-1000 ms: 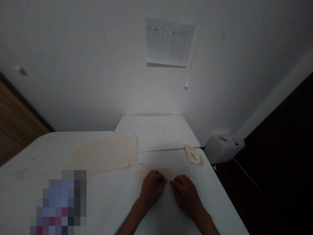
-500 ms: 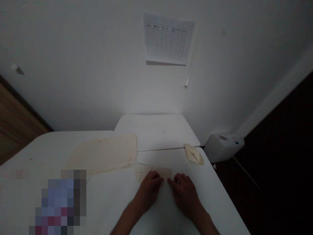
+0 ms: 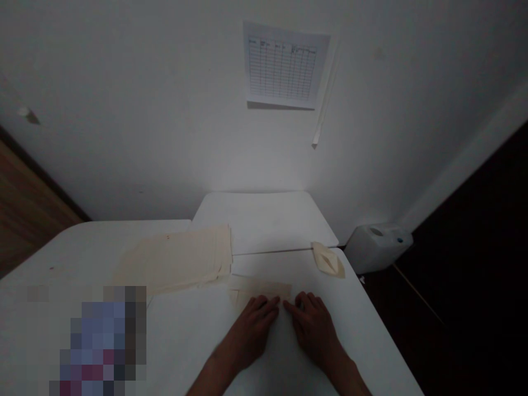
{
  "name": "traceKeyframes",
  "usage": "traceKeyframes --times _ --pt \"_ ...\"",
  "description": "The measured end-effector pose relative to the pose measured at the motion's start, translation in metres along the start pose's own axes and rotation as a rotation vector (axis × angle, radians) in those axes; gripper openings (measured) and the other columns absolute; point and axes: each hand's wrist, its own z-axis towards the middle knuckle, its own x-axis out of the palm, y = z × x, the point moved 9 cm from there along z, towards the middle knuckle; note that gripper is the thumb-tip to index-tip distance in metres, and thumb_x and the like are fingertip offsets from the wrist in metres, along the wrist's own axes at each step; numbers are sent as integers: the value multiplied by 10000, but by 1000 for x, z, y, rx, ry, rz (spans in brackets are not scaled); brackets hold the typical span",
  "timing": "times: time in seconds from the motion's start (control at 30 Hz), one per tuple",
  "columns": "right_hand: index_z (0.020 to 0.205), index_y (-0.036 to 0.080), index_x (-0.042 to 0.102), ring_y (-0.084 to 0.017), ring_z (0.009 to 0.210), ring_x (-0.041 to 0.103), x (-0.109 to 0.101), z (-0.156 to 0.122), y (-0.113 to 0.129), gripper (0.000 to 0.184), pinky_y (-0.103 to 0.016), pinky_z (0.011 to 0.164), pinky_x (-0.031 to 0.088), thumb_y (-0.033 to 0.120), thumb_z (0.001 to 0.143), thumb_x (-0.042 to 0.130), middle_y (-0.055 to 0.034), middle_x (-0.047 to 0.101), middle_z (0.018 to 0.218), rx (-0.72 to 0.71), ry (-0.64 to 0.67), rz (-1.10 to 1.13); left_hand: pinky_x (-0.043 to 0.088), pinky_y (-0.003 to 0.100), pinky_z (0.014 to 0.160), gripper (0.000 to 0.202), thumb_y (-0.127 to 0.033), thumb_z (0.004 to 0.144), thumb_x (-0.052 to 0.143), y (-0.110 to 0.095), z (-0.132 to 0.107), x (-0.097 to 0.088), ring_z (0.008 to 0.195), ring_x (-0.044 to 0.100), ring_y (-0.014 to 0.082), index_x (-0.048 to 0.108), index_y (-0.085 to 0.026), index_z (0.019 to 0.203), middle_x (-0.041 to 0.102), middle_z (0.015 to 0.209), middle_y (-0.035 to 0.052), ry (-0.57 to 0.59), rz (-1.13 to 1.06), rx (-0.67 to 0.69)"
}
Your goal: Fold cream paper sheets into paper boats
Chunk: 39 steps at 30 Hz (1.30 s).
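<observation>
A thin cream-coloured sheet of paper (image 3: pixel 262 286) lies on the table in front of me, with a folded flap at its left end. My left hand (image 3: pixel 256 327) rests over its near edge, fingers bent together and the tips pressed on the paper. At the near right corner, my right hand (image 3: pixel 311 322) has its fingers curled, with thumb and forefinger at the edge. The two hands' fingertips almost meet. Part of the paper is hidden beneath them. Off to the right, a small folded paper piece (image 3: pixel 328 259) sits near the table edge.
A stack of similar cream sheets (image 3: pixel 185 258) lies to the left on the white table (image 3: pixel 193 341). Further left is a blurred-out patch (image 3: pixel 99 341). A white plastic canister (image 3: pixel 375 247) stands beyond the right edge. On the wall hangs a printed chart (image 3: pixel 284 69).
My left hand has slid slightly right and toward me, its fingers stretched further along the paper's near edge. More of the paper's left flap shows. My right hand has barely moved.
</observation>
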Motion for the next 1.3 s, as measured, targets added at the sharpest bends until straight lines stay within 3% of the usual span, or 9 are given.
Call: traceKeyframes --times 0.3,0.63,0.77,1.03,1.3 --pt "1196 312 594 -218 902 473 4 -1 -5 406 -352 824 352 98 854 548 -48 551 964 34 -13 31 509 433 915 355 -16 842 479 1 3 -3 1058 523 251 632 -179 1118 591 1304 84 22 -93 14" --pt "1249 384 570 -203 865 469 6 1 6 511 -324 778 351 64 851 562 -33 553 931 -49 22 44 502 440 928 466 11 808 485 5 4 1 1070 492 253 582 -183 1221 593 1299 76 8 -166 -26" --pt "1216 395 590 -208 872 474 6 1 3 493 -337 783 343 68 847 564 -38 552 942 -20 16 19 503 453 930 464 10 795 485 5 3 2 1072 498 260 595 -181 1202 590 1306 82 7 -164 -28" --pt "1204 356 600 -221 879 477 -3 -1 -15 428 -352 788 345 110 857 552 -48 534 926 95 -19 13 507 460 922 424 11 759 497 6 3 1 1076 499 267 629 -179 1114 582 1314 86 15 -163 -41" --pt "1215 317 587 -212 885 472 1 -2 -12 432 -341 807 345 86 852 553 -46 542 945 73 -14 17 513 450 904 414 14 758 497 6 3 0 1054 495 259 637 -190 1091 592 1300 73 4 -169 -51"
